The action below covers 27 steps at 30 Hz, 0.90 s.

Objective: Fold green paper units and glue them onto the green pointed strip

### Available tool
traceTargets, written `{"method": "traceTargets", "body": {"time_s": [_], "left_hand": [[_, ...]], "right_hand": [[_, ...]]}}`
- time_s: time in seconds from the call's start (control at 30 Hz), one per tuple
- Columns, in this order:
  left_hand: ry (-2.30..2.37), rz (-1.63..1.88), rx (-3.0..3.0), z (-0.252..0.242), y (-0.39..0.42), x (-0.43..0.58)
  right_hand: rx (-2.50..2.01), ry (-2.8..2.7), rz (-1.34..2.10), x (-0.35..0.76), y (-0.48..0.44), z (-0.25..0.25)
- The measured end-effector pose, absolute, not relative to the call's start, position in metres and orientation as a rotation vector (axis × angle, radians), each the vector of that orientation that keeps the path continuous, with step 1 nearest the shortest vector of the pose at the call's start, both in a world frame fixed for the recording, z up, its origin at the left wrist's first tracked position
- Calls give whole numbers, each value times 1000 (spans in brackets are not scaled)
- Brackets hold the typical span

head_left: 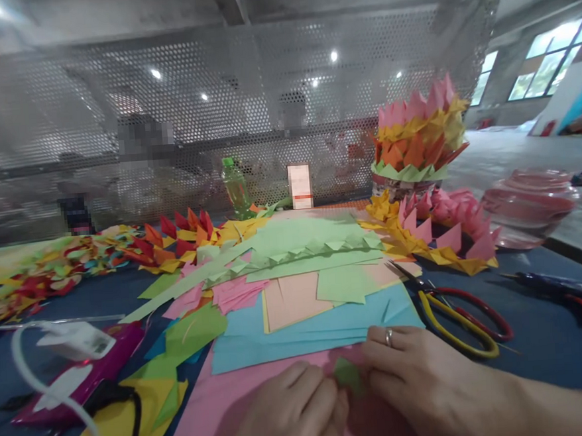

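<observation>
A small green paper piece (348,373) is held between my two hands, low over a pink sheet (205,410). My left hand (294,410) has its fingers closed on the piece's left side. From the right, my right hand (406,369), with a ring on one finger, pinches the other side; its fingertips are partly hidden. Just beyond the hands lie blue sheets (240,341), with a peach sheet (291,301) and a green square (345,286) on top. Farther back, a folded green zigzag strip (293,252) stretches across green paper.
Scissors (457,319) with yellow and red handles lie right of the sheets, near a dark pointed tool (565,288). At left is a magenta power strip (83,378) with a white plug and cables. Paper-petal rings, a green bottle (236,188) and a pink clear container (529,208) stand behind.
</observation>
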<state>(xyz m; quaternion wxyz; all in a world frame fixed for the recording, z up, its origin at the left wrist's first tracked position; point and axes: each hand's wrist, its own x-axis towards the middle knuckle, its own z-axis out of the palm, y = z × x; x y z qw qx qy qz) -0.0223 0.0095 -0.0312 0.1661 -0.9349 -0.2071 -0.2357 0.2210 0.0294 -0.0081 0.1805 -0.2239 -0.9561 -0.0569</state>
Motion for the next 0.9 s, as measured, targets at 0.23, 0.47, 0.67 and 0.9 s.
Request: {"method": "traceTargets", "body": {"time_s": [0.23, 0.47, 0.67, 0.9], "left_hand": [[-634, -625, -2763, -17, 7, -20], [-724, -631, -2967, -5, 5, -29], [-1054, -781, -3028, -4, 3, -35], [-1362, -652, -3058, 6, 24, -13]], "right_hand": [[-601, -2730, -281, 217, 30, -9], [-700, -2622, -284, 237, 36, -1], [-1082, -2371, -314, 322, 12, 5], [-1830, -1912, -431, 441, -14, -2]]}}
